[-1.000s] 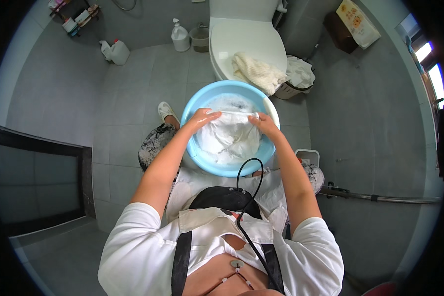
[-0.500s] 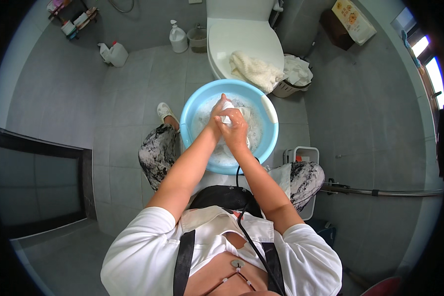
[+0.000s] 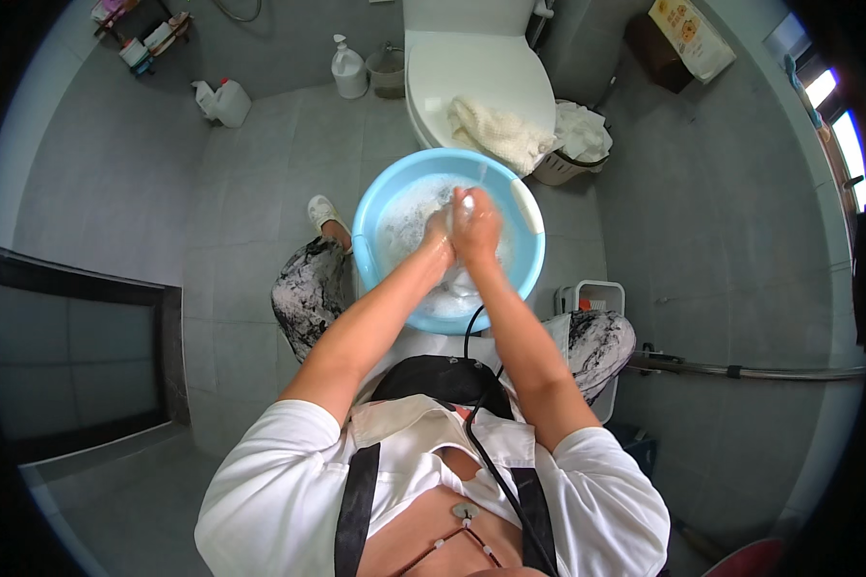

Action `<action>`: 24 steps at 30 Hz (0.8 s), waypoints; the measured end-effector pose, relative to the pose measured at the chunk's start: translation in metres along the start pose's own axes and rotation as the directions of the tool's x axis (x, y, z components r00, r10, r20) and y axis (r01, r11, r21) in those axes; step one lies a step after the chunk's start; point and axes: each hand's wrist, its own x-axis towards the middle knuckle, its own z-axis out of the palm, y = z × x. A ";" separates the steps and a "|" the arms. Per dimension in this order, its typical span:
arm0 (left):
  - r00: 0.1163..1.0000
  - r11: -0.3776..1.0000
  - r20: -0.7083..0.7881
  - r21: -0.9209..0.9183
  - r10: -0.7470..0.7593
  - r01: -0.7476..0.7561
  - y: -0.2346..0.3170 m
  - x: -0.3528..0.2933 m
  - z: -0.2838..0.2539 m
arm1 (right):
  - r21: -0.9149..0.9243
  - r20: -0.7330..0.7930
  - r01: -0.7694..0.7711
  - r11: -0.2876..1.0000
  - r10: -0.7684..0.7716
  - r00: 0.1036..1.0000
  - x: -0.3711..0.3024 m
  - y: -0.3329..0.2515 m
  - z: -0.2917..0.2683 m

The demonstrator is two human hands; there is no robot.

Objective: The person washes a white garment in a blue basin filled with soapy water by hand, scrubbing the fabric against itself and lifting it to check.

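Observation:
A light-blue round basin (image 3: 365, 236) of sudsy water stands between my knees. Over it, both my hands are closed together on a wet white cloth (image 3: 463, 283), whose lower part hangs into the suds. My right hand (image 3: 481, 229) is wrapped round the upper part, with a bit of white showing at the thumb. Against it from the left presses my left hand (image 3: 439, 237), its fingers partly hidden. An oblong white piece (image 3: 526, 206) lies along the basin's right rim.
Beyond the basin is a white toilet (image 3: 481, 72) with a cream towel (image 3: 496, 133) on its lid. A basket (image 3: 560, 171) of white cloths stands beside it. At the back are a pump bottle (image 3: 349, 72) and a jug (image 3: 229, 104). A black cable (image 3: 469, 337) hangs down my front.
Both hands have shifted slightly to the right within the basin. My right hand has turned and risen past the left, and the cloth has moved with them.

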 end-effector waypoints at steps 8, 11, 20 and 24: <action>0.939 0.853 0.243 0.406 0.245 -0.328 0.040 -0.031 -0.018 | 0.171 0.243 -0.227 0.959 0.182 0.953 0.012 0.063 -0.035; 0.869 0.652 0.387 0.579 0.309 -0.490 0.067 -0.037 -0.032 | 0.332 0.453 -0.319 0.888 0.147 0.879 0.032 0.064 -0.069; 0.769 0.387 0.543 0.665 0.336 -0.639 0.101 -0.047 -0.022 | 0.274 0.403 -0.281 0.920 0.155 0.902 0.092 0.010 -0.121; 0.741 0.569 0.532 0.486 0.409 -0.663 0.117 -0.052 -0.005 | 0.223 0.400 -0.363 0.905 0.254 0.881 0.107 0.008 -0.125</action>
